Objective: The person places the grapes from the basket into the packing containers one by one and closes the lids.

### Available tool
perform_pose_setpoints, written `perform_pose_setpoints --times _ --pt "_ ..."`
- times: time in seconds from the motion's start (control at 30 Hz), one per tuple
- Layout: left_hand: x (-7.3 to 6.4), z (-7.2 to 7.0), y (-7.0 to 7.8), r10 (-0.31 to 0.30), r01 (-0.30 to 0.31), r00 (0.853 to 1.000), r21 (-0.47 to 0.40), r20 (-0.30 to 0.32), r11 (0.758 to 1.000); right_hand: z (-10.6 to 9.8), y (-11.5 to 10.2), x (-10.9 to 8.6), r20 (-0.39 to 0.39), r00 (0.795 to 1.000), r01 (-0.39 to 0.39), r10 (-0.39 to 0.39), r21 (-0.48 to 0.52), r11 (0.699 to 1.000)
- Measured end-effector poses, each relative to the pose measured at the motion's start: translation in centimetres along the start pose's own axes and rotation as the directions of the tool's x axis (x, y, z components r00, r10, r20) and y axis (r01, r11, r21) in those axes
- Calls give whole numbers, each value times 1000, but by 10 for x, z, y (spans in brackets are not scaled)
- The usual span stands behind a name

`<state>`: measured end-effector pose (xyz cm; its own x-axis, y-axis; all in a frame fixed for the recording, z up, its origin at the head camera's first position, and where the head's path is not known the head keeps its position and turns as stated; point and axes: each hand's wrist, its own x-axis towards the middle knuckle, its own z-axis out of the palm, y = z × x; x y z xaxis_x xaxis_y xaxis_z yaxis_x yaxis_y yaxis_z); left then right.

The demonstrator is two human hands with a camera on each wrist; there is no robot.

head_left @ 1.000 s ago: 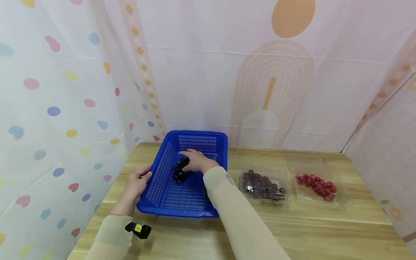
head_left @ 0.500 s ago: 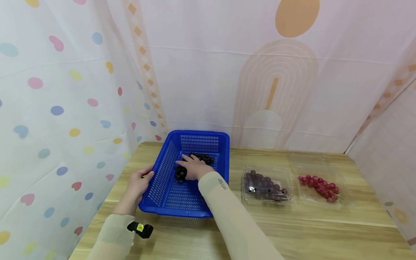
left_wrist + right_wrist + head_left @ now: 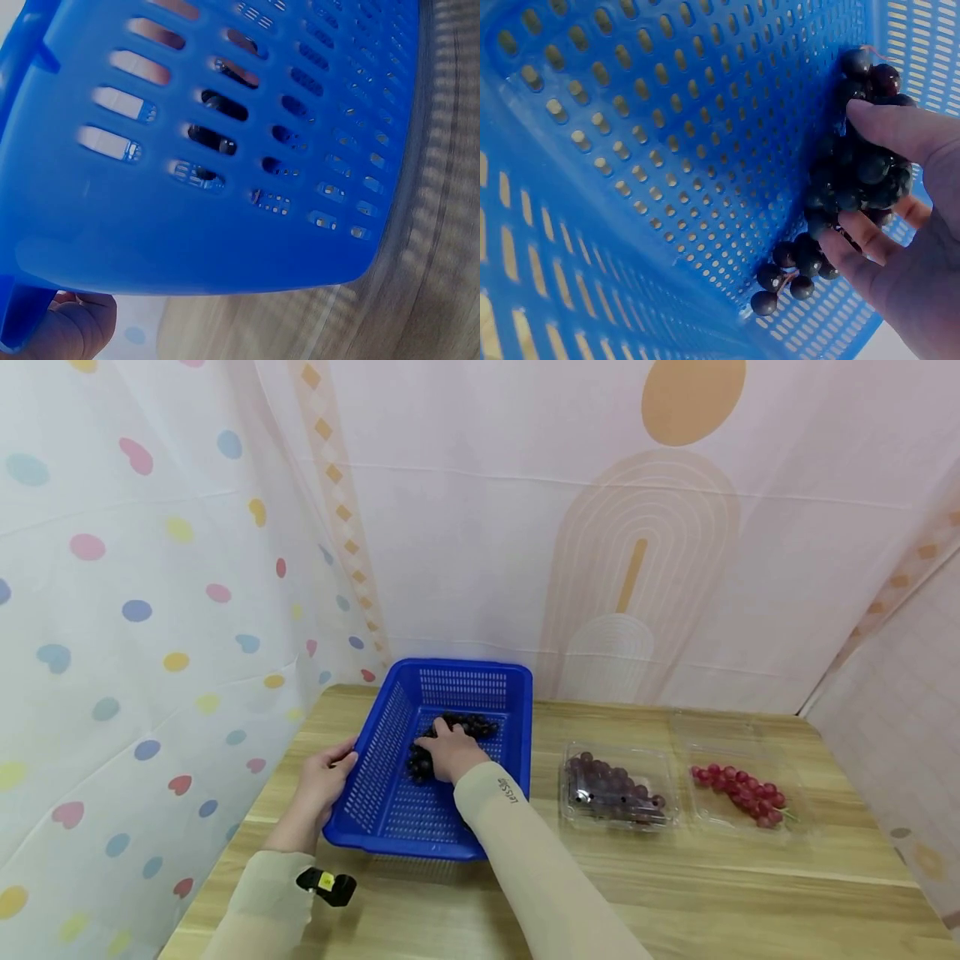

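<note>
A blue plastic basket (image 3: pixel 405 846) with slotted walls sits on the left part of the table. My left hand (image 3: pixel 318 787) grips its left rim; the left wrist view shows part of that hand (image 3: pixel 84 326) beneath the basket lip. Inside lies a bunch of black grapes (image 3: pixel 422 766), spreading toward the back right of the basket floor. My right hand (image 3: pixel 454 753) reaches in over the bunch. From the right wrist, the thumb and curled fingers (image 3: pixel 870 240) take hold of the dark grapes (image 3: pixel 874 166) from both sides, with a few smaller grapes trailing below.
To the right of the basket stands a closed clear plastic box (image 3: pixel 656 758) of dark red grapes. Farther right, an open clear box (image 3: pixel 708 814) holds a bunch of bright red grapes (image 3: pixel 738 789). A patterned curtain (image 3: pixel 465 527) hangs behind the wooden table (image 3: pixel 720 893).
My right hand has come back toward me and down onto the grapes, and its fingers have closed in around them. The left hand keeps its grip on the rim.
</note>
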<state>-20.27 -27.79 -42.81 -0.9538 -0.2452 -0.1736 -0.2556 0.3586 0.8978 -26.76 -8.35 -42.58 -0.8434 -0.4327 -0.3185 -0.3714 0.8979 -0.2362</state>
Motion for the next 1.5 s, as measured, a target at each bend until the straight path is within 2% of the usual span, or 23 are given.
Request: perform_pose_setpoints --times 0.17,0.33,0.53,0.73,0.83,0.93,1.03,1.23,1.37,1.5 --pt "1 -1 -1 1 -1 1000 2 3 1000 3 2 5 -53 999 1 -7 -106 994" --pt "1 -1 -1 -3 3 1000 -1 3 1000 4 3 7 -87 994 38 -62 -255 966" --pt "0 0 0 -5 5 1000 -3 3 1000 3 6 3 -44 997 57 -69 -230 972" --pt "1 0 -1 1 -1 1000 -3 5 1000 -2 12 -1 -8 999 46 -50 -259 965" --pt "1 -1 -1 3 -3 1000 -1 7 1000 -4 15 -7 8 999 40 -39 -209 977" --pt "1 0 -1 -2 2 1000 3 7 1000 -7 18 -13 34 999 22 -19 -94 995" --pt "1 0 -1 -10 10 1000 7 9 1000 -8 19 -18 71 997 -9 8 14 1000" --pt "1 0 -1 -17 17 1000 14 9 1000 -7 20 -16 101 995 -25 21 41 999" --pt "1 0 -1 -14 14 1000 19 9 1000 -8 24 -11 88 996 -23 15 96 995" --pt "1 0 -1 -6 6 1000 20 9 1000 -12 30 -10 21 1000 1 -5 166 986"
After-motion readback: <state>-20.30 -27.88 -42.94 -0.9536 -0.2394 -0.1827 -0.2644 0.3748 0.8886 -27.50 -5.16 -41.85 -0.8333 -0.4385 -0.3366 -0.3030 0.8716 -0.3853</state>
